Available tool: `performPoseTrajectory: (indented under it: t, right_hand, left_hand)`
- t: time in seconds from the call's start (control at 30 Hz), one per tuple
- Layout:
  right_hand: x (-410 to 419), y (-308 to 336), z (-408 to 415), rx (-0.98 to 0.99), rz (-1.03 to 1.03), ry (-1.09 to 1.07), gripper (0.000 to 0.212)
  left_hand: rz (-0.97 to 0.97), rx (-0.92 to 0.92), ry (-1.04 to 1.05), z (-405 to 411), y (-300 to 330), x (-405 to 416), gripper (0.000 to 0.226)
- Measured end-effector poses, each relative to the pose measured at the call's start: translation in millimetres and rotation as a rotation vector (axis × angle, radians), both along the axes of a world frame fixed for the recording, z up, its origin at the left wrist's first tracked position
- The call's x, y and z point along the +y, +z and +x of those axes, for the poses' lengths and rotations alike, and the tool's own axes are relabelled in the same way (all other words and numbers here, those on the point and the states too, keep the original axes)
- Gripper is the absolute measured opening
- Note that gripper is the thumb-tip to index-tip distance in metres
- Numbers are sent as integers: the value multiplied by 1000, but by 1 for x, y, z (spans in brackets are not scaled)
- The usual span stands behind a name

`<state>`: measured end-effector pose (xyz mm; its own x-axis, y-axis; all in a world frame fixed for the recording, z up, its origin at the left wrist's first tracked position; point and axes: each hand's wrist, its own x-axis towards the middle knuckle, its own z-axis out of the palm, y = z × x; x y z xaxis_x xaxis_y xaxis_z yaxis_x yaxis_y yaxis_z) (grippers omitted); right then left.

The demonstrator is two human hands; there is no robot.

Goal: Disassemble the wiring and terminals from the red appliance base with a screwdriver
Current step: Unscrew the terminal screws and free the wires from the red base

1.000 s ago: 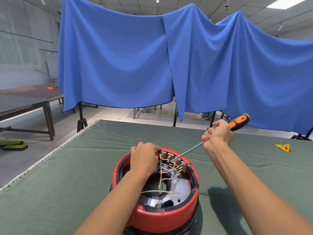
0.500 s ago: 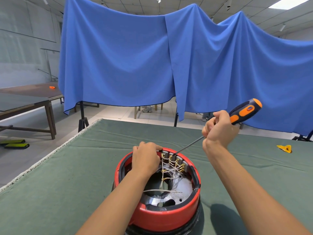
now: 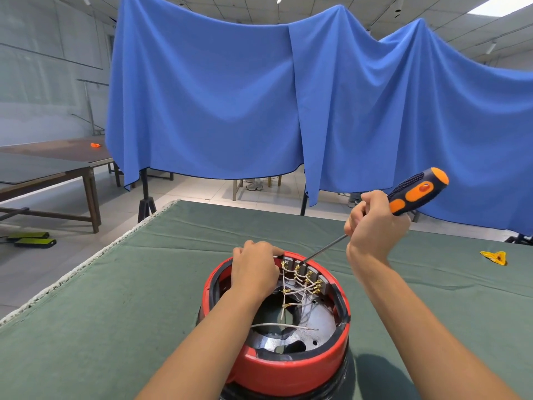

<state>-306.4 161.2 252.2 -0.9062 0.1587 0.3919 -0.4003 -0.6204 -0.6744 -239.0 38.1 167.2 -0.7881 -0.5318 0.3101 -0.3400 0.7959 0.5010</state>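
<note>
At the lower centre of the frame the round red plastic appliance base (image 3: 277, 368), open side up, stands on the green cloth-covered tabletop (image 3: 101, 313), showing a silvery metal plate inside. Along its far inner wall runs a row of brass terminals (image 3: 310, 280) joined by thin white wires (image 3: 291, 284); one loose white wire (image 3: 284, 325) lies across the plate nearer the camera. The left hand (image 3: 255, 269) rests on the far left rim of the base with its fingers (image 3: 271, 252) curled over the edge beside the terminal row, apparently steadying the base; whether they also pinch a wire cannot be told. The right hand (image 3: 375, 226), at the centre right of the frame, has its fingers wrapped tightly round the lower handle of a black-and-orange screwdriver (image 3: 415, 192), whose slim steel shaft slants down and left until its tip meets one of the terminals near the left end of the row. The step in hand looks to be loosening a terminal screw, with most wires yet attached, so the task seems at an early stage. The next move probably calls for keeping the tip seated and the base firmly braced while turning the handle, then lifting the freed wire clear. A small yellow object (image 3: 494, 256) lies on the tabletop at the right edge.
</note>
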Motion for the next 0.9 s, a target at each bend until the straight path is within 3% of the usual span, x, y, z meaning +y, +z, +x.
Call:
performPoseTrajectory:
  t: [0.4,0.6,0.9]
  right_hand:
    - [18,-2,-37,-379,-119,-60,34]
    - [4,-37,-33,-575,-60,58,31]
    - [15,-2,-28,-337,-75,58,38]
  left_hand:
    - [-20,-13,6,-2,2,-1,49]
    - [-8,-7,4,-2,1,-2,51]
    - [-12,17,-11,-4,2,-5,46]
